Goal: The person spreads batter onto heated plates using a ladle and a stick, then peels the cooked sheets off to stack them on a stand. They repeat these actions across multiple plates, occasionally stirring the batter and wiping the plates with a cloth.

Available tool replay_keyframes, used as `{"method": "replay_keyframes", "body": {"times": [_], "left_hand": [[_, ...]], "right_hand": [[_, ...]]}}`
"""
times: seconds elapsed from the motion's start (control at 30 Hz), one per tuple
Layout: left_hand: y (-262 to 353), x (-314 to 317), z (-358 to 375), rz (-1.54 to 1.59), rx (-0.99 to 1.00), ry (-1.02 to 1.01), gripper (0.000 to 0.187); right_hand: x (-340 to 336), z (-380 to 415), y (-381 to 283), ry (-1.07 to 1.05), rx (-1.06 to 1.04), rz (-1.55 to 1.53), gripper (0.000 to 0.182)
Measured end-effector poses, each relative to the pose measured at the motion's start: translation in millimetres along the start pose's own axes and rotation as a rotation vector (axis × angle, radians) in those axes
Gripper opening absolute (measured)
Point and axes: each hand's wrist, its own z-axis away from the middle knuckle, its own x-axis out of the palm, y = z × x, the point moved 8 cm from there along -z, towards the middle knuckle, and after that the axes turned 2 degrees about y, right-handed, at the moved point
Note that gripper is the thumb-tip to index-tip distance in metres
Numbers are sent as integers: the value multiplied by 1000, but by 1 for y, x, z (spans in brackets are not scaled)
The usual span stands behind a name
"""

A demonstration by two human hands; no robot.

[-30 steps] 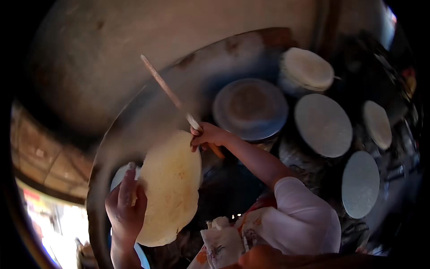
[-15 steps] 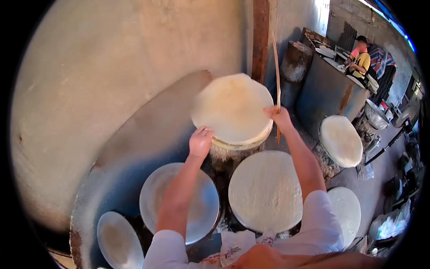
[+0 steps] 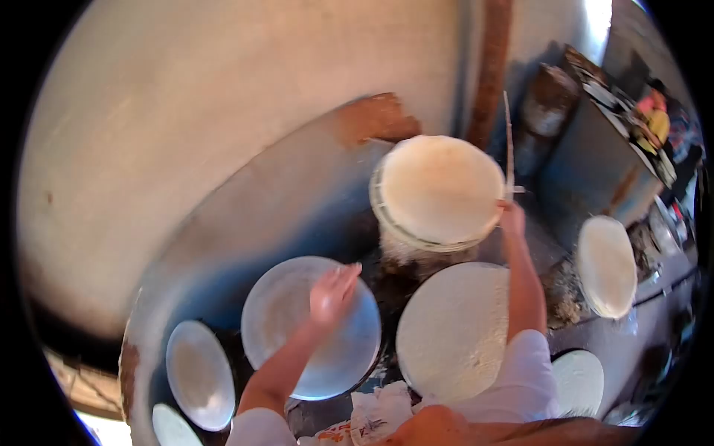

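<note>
A round stack of pale, flat sheets [image 3: 442, 189] rests on a rough stand at centre. At its right edge my right hand [image 3: 510, 218] is closed on a thin upright stick [image 3: 509, 141]. My left hand [image 3: 335, 293] is raised over a grey metal disc [image 3: 279, 327], down and to the left of the stack; its fingers are blurred and nothing shows in it. Below the stack lies a large round surface with a whitish coating [image 3: 450, 331], partly behind my right forearm.
Smaller discs [image 3: 199, 375] stand at lower left beside a curved wall [image 3: 245, 186]. At right are an oval pale sheet [image 3: 607, 267], a rusty drum [image 3: 549, 100] and another curved metal wall [image 3: 595, 160]. A person in yellow [image 3: 654, 126] is at upper right.
My left hand has left the edge of the stack and moved down over the grey disc. The view has shifted, so the stack appears farther right. The stick remains in my right hand.
</note>
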Motion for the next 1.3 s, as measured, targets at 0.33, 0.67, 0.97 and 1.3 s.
{"method": "replay_keyframes", "body": {"times": [0.33,0.67,0.97,1.3], "left_hand": [[113,-214,484,-140,-1559,-137,53],[331,-508,886,-1250,-2184,751,41],[374,-432,1055,-58,-2676,1812,113],[493,-459,1067,542,-1949,2183,59]], "right_hand": [[96,535,-234,-1194,87,-308,16],[64,964,-284,-2239,-240,25,16],[13,1345,-396,-2345,-1742,-91,22],[-38,1474,-409,-2250,-1997,140,29]]}}
